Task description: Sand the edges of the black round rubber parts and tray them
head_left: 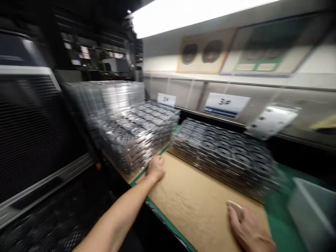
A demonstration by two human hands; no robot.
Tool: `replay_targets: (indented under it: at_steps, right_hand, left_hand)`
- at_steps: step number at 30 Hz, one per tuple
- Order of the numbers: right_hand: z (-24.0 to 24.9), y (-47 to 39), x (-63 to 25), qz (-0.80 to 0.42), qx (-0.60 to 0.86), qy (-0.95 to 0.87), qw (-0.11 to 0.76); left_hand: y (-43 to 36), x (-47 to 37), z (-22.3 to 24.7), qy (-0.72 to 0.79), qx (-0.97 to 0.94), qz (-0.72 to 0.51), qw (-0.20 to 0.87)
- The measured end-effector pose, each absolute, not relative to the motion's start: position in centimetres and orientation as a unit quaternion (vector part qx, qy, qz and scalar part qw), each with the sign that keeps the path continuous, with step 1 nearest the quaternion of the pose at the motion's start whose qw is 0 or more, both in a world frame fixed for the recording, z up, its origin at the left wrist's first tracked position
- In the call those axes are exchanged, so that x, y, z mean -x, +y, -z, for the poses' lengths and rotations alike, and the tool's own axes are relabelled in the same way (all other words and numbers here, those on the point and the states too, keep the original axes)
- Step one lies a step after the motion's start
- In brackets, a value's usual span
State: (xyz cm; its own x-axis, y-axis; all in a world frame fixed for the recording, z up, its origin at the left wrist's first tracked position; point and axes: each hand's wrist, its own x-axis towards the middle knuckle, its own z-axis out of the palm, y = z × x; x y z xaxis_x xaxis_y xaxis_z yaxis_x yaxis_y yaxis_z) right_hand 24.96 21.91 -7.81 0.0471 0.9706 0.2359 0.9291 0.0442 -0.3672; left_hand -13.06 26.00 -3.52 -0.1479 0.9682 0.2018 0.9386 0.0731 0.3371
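Note:
A brown cardboard sheet (191, 196) lies on the green work surface (283, 217). At its left edge, beside a stack of clear plastic trays (141, 133), my left hand (156, 168) rests with its fingers curled together; what it grips, if anything, is hidden. Over the right part of the sheet is my right hand (246, 224), its thumb and fingers closed on a small flat tan piece (235, 207). Behind the sheet stands another stack of clear trays with dark round parts (225, 147). The picture is blurred by motion.
A translucent bin (312, 210) sits at the far right. Signs marked 2# (166, 99) and 3# (227, 103) hang on the ledge behind the trays. A dark ribbed panel (34, 136) is at the left, and a bright lamp (194, 14) is overhead.

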Motion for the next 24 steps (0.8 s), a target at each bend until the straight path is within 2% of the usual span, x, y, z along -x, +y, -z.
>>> replay_targets:
  at_steps: [12, 24]
  right_hand:
    - [6.8, 20.3, -23.4, 0.032, 0.731, -0.649, 0.208]
    - [7.1, 20.2, -23.5, 0.035, 0.721, -0.654, 0.224]
  left_hand:
    - [27.4, 13.7, 4.7, 0.702, -0.674, -0.23, -0.007]
    - [28.1, 14.6, 5.8, 0.694, -0.686, -0.217, -0.039]
